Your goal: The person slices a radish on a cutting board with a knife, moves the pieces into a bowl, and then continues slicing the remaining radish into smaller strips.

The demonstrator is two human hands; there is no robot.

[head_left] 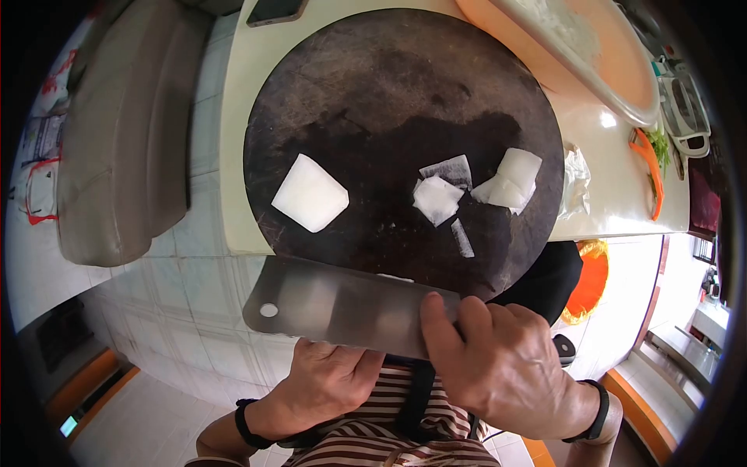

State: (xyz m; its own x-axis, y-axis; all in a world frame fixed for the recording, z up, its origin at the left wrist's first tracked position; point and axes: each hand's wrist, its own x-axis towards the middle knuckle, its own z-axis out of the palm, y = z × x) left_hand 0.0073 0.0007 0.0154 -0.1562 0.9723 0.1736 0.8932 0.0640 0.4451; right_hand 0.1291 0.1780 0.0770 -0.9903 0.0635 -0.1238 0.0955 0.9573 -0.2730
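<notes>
A wide cleaver [350, 310] lies across the near edge of the round dark chopping board [389, 86], its blade pointing left. My right hand [498, 362] is closed around its handle end, thumb on the blade. Under the blade's lower edge is my left hand [331, 377], its fingers curled and partly hidden behind the metal; what they hold, if anything, cannot be seen. On the board, a white block [310, 193] sits at the left. Thin white slices [438, 199] lie right of centre, with a small strip [462, 238] below. Stacked white pieces [513, 179] rest at the right.
A large basin [622, 62] stands at the upper right. Beside the board are crumpled plastic [576, 180] and an orange peeler-like object [650, 175]. A phone [275, 10] lies at the top left. A bin with an orange liner [588, 282] stands below the table's right side.
</notes>
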